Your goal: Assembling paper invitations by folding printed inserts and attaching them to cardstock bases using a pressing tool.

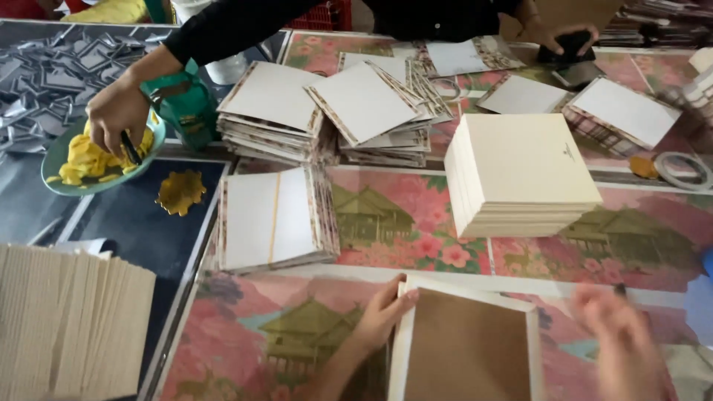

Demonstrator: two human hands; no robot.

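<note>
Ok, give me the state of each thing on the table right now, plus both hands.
Left hand: fingers pressed on the board's left edge.
Right hand: blurred, over the board's right side; grip unclear.
Brown board with white border: flat.
Cream stack: neat, squared.
Patterned-edge stacks: fanned, uneven.
Green plate: holding yellow pieces.
Co-worker's hand: over the plate, holding a dark tool.

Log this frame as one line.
left hand: on brown board edge | right hand: blurred, above table | near: cream stack

Left hand (379, 315) flat, fingers extended; right hand (620, 341) blurred.
</note>
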